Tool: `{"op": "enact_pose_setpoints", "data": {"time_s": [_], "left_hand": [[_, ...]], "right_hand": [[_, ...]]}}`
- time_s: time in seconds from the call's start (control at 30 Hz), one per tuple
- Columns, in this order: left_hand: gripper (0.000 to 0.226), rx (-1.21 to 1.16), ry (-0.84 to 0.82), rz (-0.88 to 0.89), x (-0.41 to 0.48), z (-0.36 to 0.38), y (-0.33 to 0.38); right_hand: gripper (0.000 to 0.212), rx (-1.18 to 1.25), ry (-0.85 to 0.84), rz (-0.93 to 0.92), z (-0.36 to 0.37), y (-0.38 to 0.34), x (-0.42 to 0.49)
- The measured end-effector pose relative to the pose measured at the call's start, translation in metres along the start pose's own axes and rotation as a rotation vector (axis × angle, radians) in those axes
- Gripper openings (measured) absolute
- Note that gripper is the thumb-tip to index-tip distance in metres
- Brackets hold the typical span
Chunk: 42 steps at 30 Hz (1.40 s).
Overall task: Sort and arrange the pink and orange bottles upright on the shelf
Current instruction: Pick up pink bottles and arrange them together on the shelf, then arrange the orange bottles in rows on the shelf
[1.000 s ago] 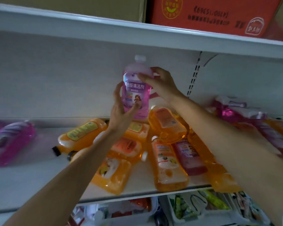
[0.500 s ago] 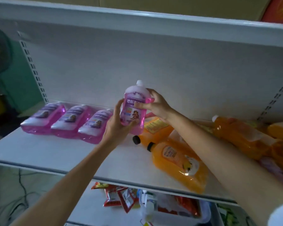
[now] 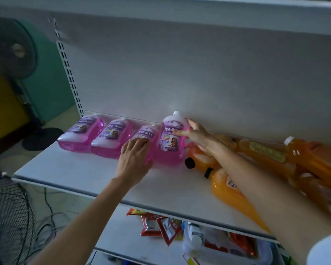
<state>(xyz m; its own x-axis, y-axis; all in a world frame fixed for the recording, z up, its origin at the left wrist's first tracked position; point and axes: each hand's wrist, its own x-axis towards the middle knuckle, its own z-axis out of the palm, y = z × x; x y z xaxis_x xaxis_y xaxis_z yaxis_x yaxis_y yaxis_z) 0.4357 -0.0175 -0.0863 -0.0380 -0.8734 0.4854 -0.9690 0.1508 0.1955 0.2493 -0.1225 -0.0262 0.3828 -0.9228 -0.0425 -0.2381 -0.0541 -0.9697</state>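
— How many pink bottles are on the shelf [image 3: 80, 175]?
— Four, in a row by the back wall. Three lie tipped back at the left: the first pink bottle [image 3: 80, 132], the second pink bottle [image 3: 112, 137] and the third pink bottle [image 3: 148, 134]. The fourth pink bottle [image 3: 170, 144] stands upright just right of them, white cap on top.
— And the person's hands?
— The left hand [image 3: 134, 159] rests on the third pink bottle, fingers laid fairly straight, gripping nothing. The right hand [image 3: 197, 136] grips the fourth pink bottle at its right side, thumb across the label.
— The orange ones?
— At least four orange bottles [image 3: 227, 190] lie in a heap to the right, two with black caps, one with a white cap. The right forearm covers part of the heap, and its far end is blurred and cut off, so the count is unsure.
— Anything else?
— Packets [image 3: 161, 226] on the lower shelf, too blurred to read, and a standing fan [image 3: 10, 48] at the left.
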Motion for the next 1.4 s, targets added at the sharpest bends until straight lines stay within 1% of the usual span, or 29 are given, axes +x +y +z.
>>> {"op": "enact_pose_setpoints", "data": {"time_s": [0.07,0.1,0.17,0.27,0.33,0.43,0.5,0.57,0.63,0.7,0.77,0.87,0.97,1.07,1.27,1.33,1.4], "left_hand": [[0.055,0.02,0.023,0.002,-0.001,0.003,0.002],[0.057,0.012,0.034,-0.008,-0.001,0.005,0.004],[0.063,-0.01,0.024,-0.055,0.0,0.008,0.009],[0.073,-0.018,-0.006,-0.11,0.003,0.013,0.016],[0.081,-0.03,-0.051,-0.123,0.003,0.012,0.02],[0.087,-0.031,-0.063,-0.121,0.003,0.013,0.02],[0.091,-0.036,-0.032,-0.095,0.004,0.01,0.02],[0.103,-0.058,-0.081,-0.103,0.004,0.004,0.02],[0.109,-0.083,-0.122,-0.11,0.004,-0.001,0.022],[0.102,-0.102,-0.096,-0.091,0.005,-0.005,0.027],[0.089,-0.124,-0.043,-0.065,0.01,-0.008,0.034],[0.074,-0.188,-0.004,0.021,0.02,-0.01,0.057],[0.065,-0.264,-0.058,0.116,0.034,-0.004,0.091],[0.062,-0.347,-0.139,0.191,0.047,0.003,0.139],[0.071,-0.48,-0.189,0.273,0.057,0.023,0.237],[0.063,-0.468,-0.214,0.287,0.058,0.028,0.267],[0.046,-0.474,-0.235,0.254,0.057,0.031,0.293]], "right_hand": [[0.029,-0.161,0.026,0.0,-0.009,0.006,0.002],[0.028,-0.24,0.04,0.016,-0.014,0.009,0.003],[0.038,-0.345,0.058,0.056,-0.019,0.015,0.004],[0.049,-0.356,0.025,0.078,-0.015,0.017,0.006],[0.05,-0.407,0.003,0.088,-0.012,0.016,0.007],[0.046,-0.576,0.025,0.09,-0.01,0.013,0.003],[0.044,-0.61,0.053,0.052,-0.01,0.014,0.001],[0.039,-0.617,0.116,-0.027,-0.01,0.016,-0.001],[0.039,-0.584,0.22,-0.097,-0.009,0.019,-0.006],[0.041,-0.498,0.278,-0.143,-0.01,0.019,-0.01],[0.039,-0.422,0.311,-0.193,-0.017,0.014,-0.016],[0.037,-0.413,0.37,-0.238,-0.043,0.004,-0.03],[0.039,-0.4,0.452,-0.22,-0.079,0.0,-0.051],[0.041,-0.387,0.536,-0.192,-0.124,0.004,-0.079],[0.04,-0.466,0.681,-0.155,-0.216,0.015,-0.147],[0.042,-0.517,0.695,-0.14,-0.243,0.021,-0.165],[0.048,-0.579,0.662,-0.102,-0.267,0.026,-0.181]]}}
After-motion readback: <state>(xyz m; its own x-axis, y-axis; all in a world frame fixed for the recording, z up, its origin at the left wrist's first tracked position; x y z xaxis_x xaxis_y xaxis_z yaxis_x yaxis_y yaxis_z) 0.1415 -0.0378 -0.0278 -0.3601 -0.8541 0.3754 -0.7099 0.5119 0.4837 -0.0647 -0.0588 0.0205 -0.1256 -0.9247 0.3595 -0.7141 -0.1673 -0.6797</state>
